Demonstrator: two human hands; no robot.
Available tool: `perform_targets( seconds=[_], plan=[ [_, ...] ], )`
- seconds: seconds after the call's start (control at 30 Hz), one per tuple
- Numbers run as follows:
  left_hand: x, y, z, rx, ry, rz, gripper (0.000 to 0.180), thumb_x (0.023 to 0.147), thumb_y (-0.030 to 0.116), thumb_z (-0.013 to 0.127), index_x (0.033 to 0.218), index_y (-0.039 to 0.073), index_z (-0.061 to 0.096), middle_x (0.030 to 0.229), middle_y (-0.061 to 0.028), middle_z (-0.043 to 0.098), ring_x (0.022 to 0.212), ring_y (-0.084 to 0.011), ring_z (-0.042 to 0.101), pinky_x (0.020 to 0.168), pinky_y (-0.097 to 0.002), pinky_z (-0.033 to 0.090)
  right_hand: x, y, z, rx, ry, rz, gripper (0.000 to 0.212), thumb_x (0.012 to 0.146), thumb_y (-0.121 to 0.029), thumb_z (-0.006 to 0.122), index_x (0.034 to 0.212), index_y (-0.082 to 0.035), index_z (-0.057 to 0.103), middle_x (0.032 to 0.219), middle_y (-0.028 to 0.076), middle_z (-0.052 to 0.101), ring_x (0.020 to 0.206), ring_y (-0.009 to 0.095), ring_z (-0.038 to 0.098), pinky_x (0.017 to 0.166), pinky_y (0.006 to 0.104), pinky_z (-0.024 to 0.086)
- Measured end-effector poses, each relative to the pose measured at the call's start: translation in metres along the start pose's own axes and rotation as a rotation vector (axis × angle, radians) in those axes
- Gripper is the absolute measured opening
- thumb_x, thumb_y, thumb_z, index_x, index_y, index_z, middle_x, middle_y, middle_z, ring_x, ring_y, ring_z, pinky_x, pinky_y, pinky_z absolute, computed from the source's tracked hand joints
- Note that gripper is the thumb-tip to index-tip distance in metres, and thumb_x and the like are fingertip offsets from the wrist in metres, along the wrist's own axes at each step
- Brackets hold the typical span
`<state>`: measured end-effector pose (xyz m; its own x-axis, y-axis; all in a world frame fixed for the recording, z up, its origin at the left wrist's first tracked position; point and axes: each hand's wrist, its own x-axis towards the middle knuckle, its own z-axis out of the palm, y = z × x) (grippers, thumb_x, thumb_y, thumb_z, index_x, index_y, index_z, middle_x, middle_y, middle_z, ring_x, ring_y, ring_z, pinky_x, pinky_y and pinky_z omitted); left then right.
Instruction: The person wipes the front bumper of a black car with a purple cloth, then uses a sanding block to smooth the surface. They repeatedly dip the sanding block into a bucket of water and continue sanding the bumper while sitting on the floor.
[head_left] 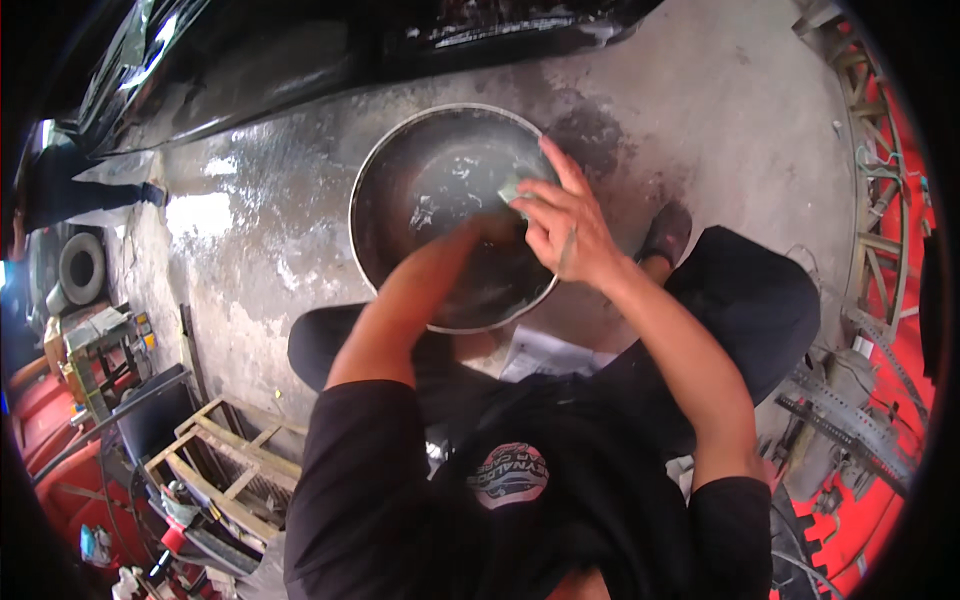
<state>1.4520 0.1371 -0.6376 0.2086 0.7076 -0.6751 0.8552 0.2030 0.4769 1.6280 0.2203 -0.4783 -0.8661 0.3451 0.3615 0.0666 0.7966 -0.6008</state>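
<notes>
A wide round basin [353,220] with a pale rim sits on the floor between my legs, holding dark water with whitish glints on its surface. My right hand [575,225] is over the basin's right side, its thumb and fingers closed on a small pale-green piece [513,190] whose kind I cannot make out. One finger of that hand extends up near the rim. Reaching into the basin from the left, my left hand [490,228] is smeared by motion and dark against the water. Its fingers cannot be seen clearly.
A glossy black vehicle body [270,60] spans the top. Wet patches cover the concrete floor [740,110]. At left are a person's dark-clothed leg [95,200], a tire [82,268] and a wooden frame [225,475]. A metal frame [875,190] stands at right. White paper [545,355] lies near my lap.
</notes>
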Motion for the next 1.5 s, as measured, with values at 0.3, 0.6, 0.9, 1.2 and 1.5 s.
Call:
perform_targets(
  seconds=[0.3,0.6,0.9,1.2,1.5],
  plan=[
    [-0.146,-0.014,-0.050,-0.934,0.426,-0.110,0.047,0.071,-0.007,0.071,0.116,0.006,0.070,0.105,-0.0050,0.073,0.100,-0.0169,0.069,0.088,-0.0321,0.054,-0.004,-0.004,-0.002,-0.101,-0.069,0.025,0.038,0.082,-0.006,0.067,0.119,-0.005,0.073,0.123,0.012,0.068,0.153,0.041,0.035,0.125,0.0627,0.027],
    [-0.200,0.017,-0.050,-1.343,0.672,0.256,0.051,0.075,-0.013,0.061,0.124,0.002,0.065,0.109,-0.0055,0.072,0.102,-0.0146,0.068,0.092,-0.0282,0.053,0.027,-0.058,0.012,0.251,-0.044,0.157,0.046,0.093,-0.019,0.072,0.135,-0.003,0.065,0.124,0.020,0.071,0.127,0.037,0.063,0.110,0.0471,0.046],
    [-0.215,0.034,-0.056,-1.309,0.525,0.362,0.060,0.077,-0.007,0.060,0.137,-0.002,0.061,0.117,-0.0059,0.072,0.104,-0.0134,0.068,0.094,-0.0273,0.052,0.055,-0.024,0.006,0.796,0.052,0.723,0.017,0.096,-0.016,0.076,0.106,-0.002,0.073,0.097,0.003,0.075,0.088,0.010,0.066,0.077,0.0263,0.051],
    [-0.205,0.041,-0.047,-1.369,0.820,0.196,0.025,0.104,0.018,0.066,0.120,-0.002,0.070,0.108,-0.0057,0.075,0.099,-0.0120,0.069,0.089,-0.0290,0.054,0.046,-0.023,0.015,0.904,0.113,0.704,0.021,0.099,-0.023,0.075,0.113,-0.008,0.072,0.098,0.002,0.072,0.086,0.010,0.062,0.076,0.0259,0.048],
    [-0.182,0.025,-0.023,-0.219,1.195,-0.232,0.051,0.098,0.039,0.074,0.127,-0.003,0.070,0.121,-0.0253,0.071,0.110,-0.0301,0.070,0.094,-0.0420,0.056,0.043,-0.021,0.005,0.795,0.241,0.626,0.020,0.101,-0.021,0.072,0.117,-0.008,0.070,0.108,0.006,0.076,0.093,0.013,0.068,0.080,0.0267,0.051]
  ],
)
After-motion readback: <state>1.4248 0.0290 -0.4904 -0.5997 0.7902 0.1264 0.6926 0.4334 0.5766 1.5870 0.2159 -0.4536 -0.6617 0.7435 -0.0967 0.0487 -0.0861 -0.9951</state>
